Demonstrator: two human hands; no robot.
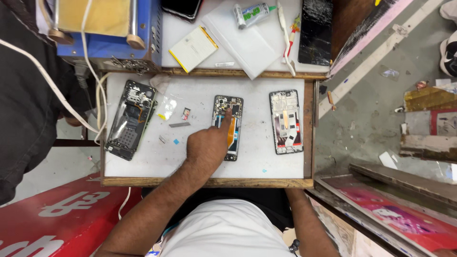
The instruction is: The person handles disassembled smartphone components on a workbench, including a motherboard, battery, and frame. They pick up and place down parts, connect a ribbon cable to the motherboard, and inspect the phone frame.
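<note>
The opened phone is pressed lightly by the left hand, forefinger extended, nothing gripped; right hand unseen below the table.

Small white-topped desk with a brown wooden rim. Opened black phone body crossed by an orange ribbon strip, under the fingertip of the left hand. Second opened phone frame, black edge, silver-white and pinkish inside. Third opened phone chassis, dark grey and black, thin orange wire. Flat battery, white face, yellow edge. Machine housing, blue, tan top plate. Glue tube, white with green print. Signboard, red with white lettering.
</note>
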